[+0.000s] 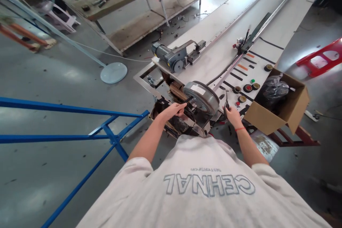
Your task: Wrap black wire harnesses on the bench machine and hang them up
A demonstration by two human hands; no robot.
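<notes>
In the head view, my left hand (pixel 176 110) is closed in a pinch on a short black strip (pixel 189 99), left of a round grey wheel-like part (pixel 201 96) with a white label. My right hand (pixel 233 114) is closed around a dark hand tool (pixel 227 104) with a thin tip pointing away from me. Its exact kind is too small to tell. The wheel sits between my hands at the near end of a long white machine table (pixel 213 60). Below it the metal frame shows dark inner parts, partly hidden by my hands.
A grey motor (pixel 167 55) is mounted at the table's left edge. Buttons, including a red one (pixel 248 88), and black strips line the right side. An open cardboard box (pixel 291 103) holds a plastic bag. A blue metal frame (pixel 112 137) stands left; a workbench (pixel 120 3) lies beyond.
</notes>
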